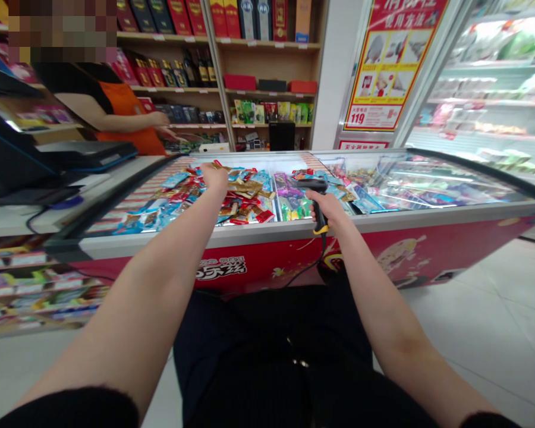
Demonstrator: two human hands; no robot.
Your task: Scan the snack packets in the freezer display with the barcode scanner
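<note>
My right hand [330, 209] is wrapped round the handle of a black and yellow barcode scanner [320, 219], with its head pointing left over the chest freezer [289, 230]. A cord hangs from the handle. Further left, my left hand [214, 177] reaches over a heap of small wrapped packets [245, 189] in red, gold and blue. Its fingers are closed and mostly hidden from me. A gold and red packet [217, 163] shows just past the fingertips, apparently held in them. Purple and green packets [294, 208] lie beneath the scanner.
A person in an orange apron [127, 110] stands behind the counter at the left, beside a dark checkout machine [13, 154]. Shelves with boxes and bottles [198, 68] line the back. Sliding glass [410, 184] covers the freezer's right part. A lit display fridge [494, 101] stands at right.
</note>
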